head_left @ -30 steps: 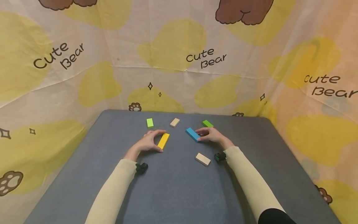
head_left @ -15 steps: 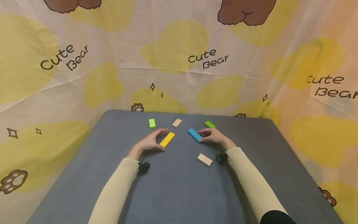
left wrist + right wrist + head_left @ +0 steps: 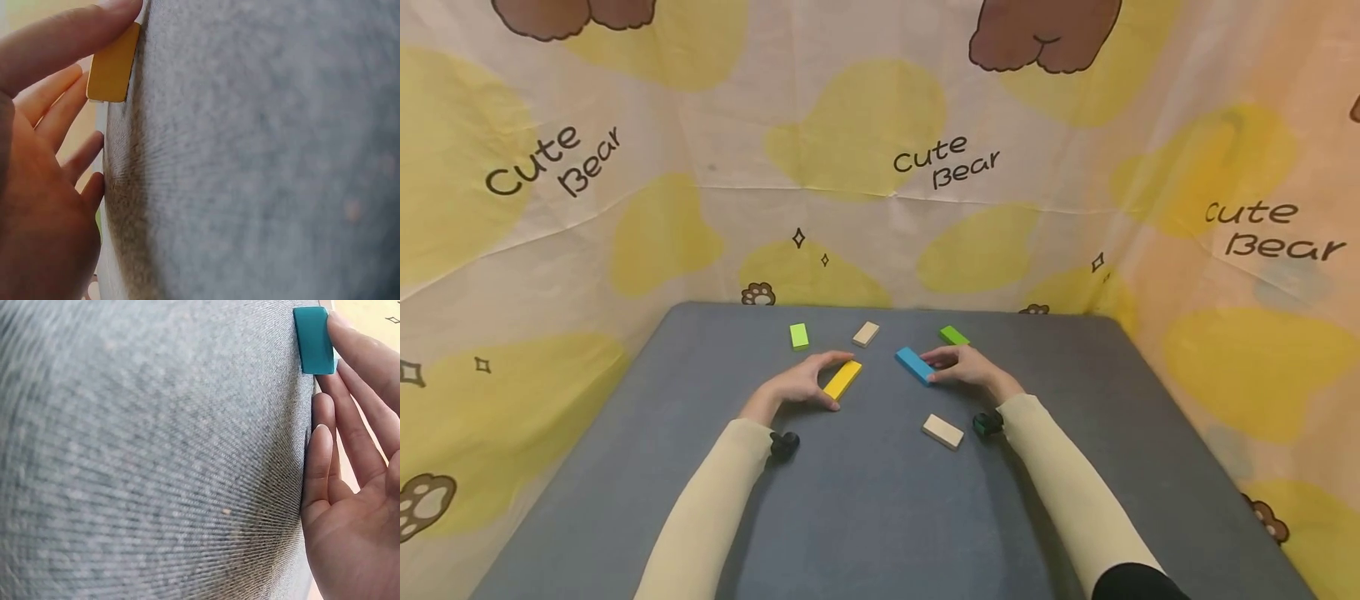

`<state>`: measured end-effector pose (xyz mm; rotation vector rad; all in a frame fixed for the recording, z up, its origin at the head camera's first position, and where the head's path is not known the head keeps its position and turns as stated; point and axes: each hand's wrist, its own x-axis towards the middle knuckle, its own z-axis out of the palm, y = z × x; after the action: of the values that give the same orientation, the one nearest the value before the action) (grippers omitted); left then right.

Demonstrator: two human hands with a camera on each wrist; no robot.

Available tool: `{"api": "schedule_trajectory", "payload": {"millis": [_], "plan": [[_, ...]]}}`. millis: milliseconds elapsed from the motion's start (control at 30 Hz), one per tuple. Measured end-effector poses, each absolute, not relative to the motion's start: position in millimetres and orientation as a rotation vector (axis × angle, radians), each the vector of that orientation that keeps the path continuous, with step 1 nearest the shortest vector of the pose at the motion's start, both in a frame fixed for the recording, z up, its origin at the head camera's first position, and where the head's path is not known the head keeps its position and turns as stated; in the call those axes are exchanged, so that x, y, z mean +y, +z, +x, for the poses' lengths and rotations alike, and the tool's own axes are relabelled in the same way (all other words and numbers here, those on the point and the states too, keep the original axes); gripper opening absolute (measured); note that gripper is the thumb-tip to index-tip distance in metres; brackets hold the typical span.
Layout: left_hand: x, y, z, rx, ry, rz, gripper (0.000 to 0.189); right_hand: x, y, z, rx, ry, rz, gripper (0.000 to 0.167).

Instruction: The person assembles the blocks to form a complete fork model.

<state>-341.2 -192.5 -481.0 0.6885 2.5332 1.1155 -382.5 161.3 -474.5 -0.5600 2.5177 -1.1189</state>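
In the head view, a yellow block (image 3: 843, 381) lies slanted on the grey table. My left hand (image 3: 797, 383) holds it from the left, thumb by the near end and index finger by the far end. The left wrist view has the thumb against the yellow block (image 3: 114, 65), the other fingers loosely spread below. To the right, a blue block (image 3: 915, 366) slants the opposite way. My right hand (image 3: 970, 367) pinches its right side, thumb at the near end. In the right wrist view, fingertips touch the blue block (image 3: 315, 340); part of the grip is hidden.
A light green block (image 3: 799, 337), a plain wooden block (image 3: 866, 334) and a darker green block (image 3: 953, 335) lie along the back. Another plain block (image 3: 943, 432) sits nearer, left of the right wrist. A printed cloth (image 3: 850, 167) hangs behind the table (image 3: 865, 517).
The yellow block has shifted slightly right and turned a little with my left hand. My right hand and the blue block stay nearly still. The head view has swayed slightly.
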Motion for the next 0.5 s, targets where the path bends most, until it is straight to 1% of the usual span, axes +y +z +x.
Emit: {"api": "schedule_trajectory", "payload": {"millis": [333,500], "plan": [[-188,-480,-337,2.593,1.203,0.641,0.095,160,-475,-384,2.526,-1.129,-0.538,0.045],[-182,-480,-331,2.671,1.200,0.661,0.096,159,-475,-384,2.521,-1.122,-0.546,0.046]]}}
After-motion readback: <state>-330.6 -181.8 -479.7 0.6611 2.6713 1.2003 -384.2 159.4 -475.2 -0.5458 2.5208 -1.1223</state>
